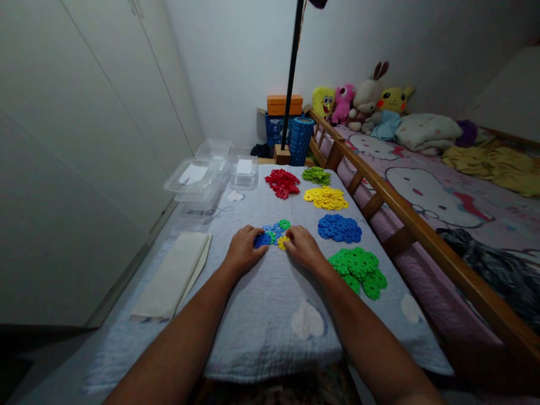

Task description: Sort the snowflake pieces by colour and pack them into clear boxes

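In the head view, blue snowflake discs (262,240) with notched edges lie against the fingers of my left hand (244,246), which curls closed around their left side. My right hand (304,245) pinches the edge of a yellow snowflake disc (283,242). Between both hands sits a small cluster of blue snowflake discs (275,228), with a green snowflake disc (284,224) at its far side. Whether these pieces are joined or only touching, I cannot tell. My fingertips are partly hidden behind the hands.
Sorted snowflake-disc piles line the right: red (282,183), light green (316,175), yellow (326,198), blue (340,228) and green (358,270) beside my right forearm. Clear plastic containers (198,181) stand back left, a folded cloth (172,275) nearer. A wooden bed rail (379,194) borders the table.
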The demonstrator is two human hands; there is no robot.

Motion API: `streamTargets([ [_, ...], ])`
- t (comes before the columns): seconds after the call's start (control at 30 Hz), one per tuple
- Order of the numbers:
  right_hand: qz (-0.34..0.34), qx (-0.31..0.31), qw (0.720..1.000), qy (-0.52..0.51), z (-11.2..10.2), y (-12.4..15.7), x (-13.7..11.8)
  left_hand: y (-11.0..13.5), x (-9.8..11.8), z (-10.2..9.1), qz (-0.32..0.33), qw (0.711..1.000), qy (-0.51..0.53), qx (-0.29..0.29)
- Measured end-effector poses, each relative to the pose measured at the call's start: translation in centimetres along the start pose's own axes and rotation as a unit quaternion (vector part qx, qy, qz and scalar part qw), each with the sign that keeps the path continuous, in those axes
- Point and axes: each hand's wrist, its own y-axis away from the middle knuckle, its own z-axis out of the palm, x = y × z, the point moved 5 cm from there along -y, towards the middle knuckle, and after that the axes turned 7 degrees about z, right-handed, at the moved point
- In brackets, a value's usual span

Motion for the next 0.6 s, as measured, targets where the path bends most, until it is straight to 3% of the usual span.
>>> streamTargets([
  [0.13,0.025,-0.042,0.994,-0.097,-1.6,-1.2,1.5,0.0,0.1,-0.1,-0.002,1.0,-0.004,-0.004],
  [0.23,0.039,-0.03,0.987,-0.154,-4.3,-3.0,3.2,0.0,0.2,-0.2,-0.002,1.0,0.0,-0.01],
  [0.33,0.064,0.017,0.977,-0.201,-7.4,-5.4,5.6,0.0,0.2,-0.2,-0.003,1.0,0.005,-0.012],
  [0.43,0.145,0.095,0.956,-0.237,-9.8,-8.0,8.8,0.0,0.1,-0.2,-0.001,1.0,0.004,-0.012],
  [0.6,0.27,0.208,0.911,-0.233,-11.5,-11.1,13.4,0.0,0.2,-0.3,0.0,1.0,0.007,-0.011],
])
